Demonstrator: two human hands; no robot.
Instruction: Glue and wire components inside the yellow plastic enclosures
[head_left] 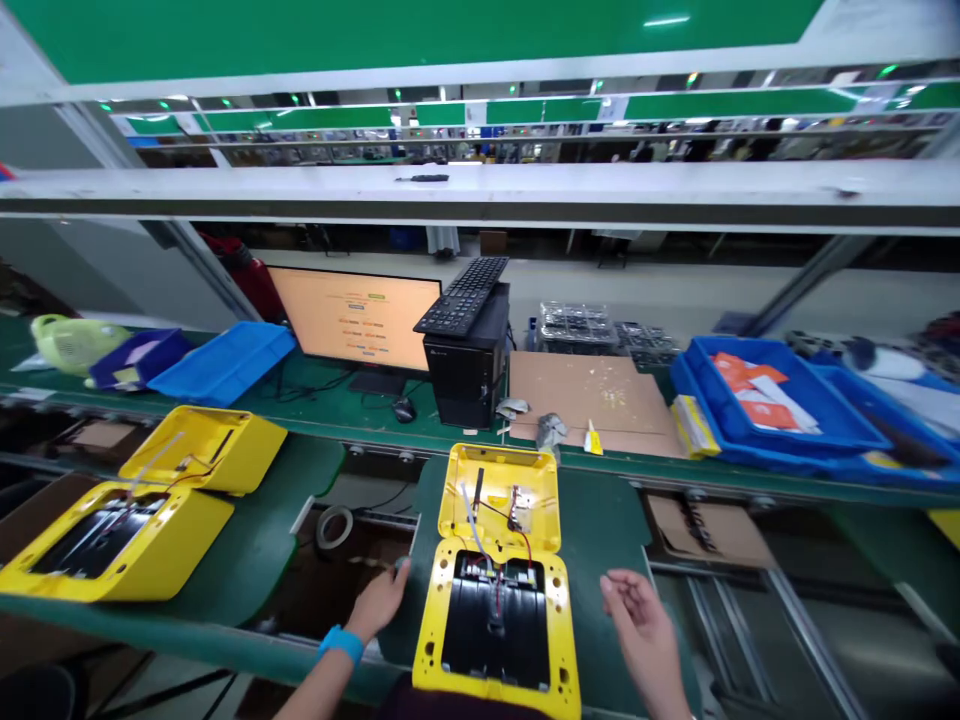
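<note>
In the head view, an opened yellow plastic case (568,625) lies on a green board (600,520) in front of me. Its lid (551,480) is tipped back, with wires running between the two halves. A black inner panel (495,620) fills the lower half. My left hand (377,602), below a blue wristband, is closed at the board's left edge, apart from the case; its lower fingers are partly hidden. Over the right side of the board, my right hand (637,622) has loosely bent fingers, thumb apart, and nothing visible in it.
A second opened yellow case (180,555) stands on the left board. Behind are a monitor (360,315), a computer tower (461,380) with a keyboard (465,295) on top, cardboard (622,400) and blue bins (705,400). A tape roll (334,512) lies in the gap.
</note>
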